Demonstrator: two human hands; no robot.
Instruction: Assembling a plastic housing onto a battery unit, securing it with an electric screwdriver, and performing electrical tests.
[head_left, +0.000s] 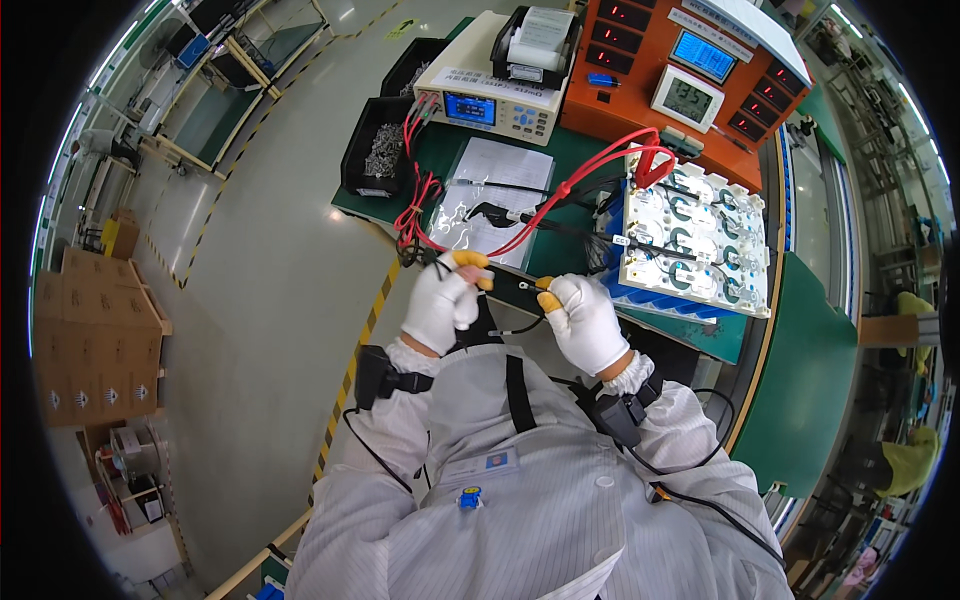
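My left hand [440, 308], in a white glove with yellow fingertips, is closed just in front of the bench edge; what its fingers hold, if anything, I cannot make out. To its right, my gloved right hand [585, 325] pinches a black cable [541, 288] whose metal ring lug points toward the left hand. A second metal cable end [500, 333] hangs below, between the hands. Beyond my right hand stands a battery pack [690, 240] with a white top, blue sides and black wiring. Red test leads [560, 195] loop across the bench above both hands.
A white tester with a blue screen [470, 108] stands at the back, beside an orange instrument box [625, 85]. Black bins [382, 150] of small metal parts line the left bench edge. Sheets in a plastic sleeve [485, 200] lie centrally. Cartons [100, 335] are stacked far left.
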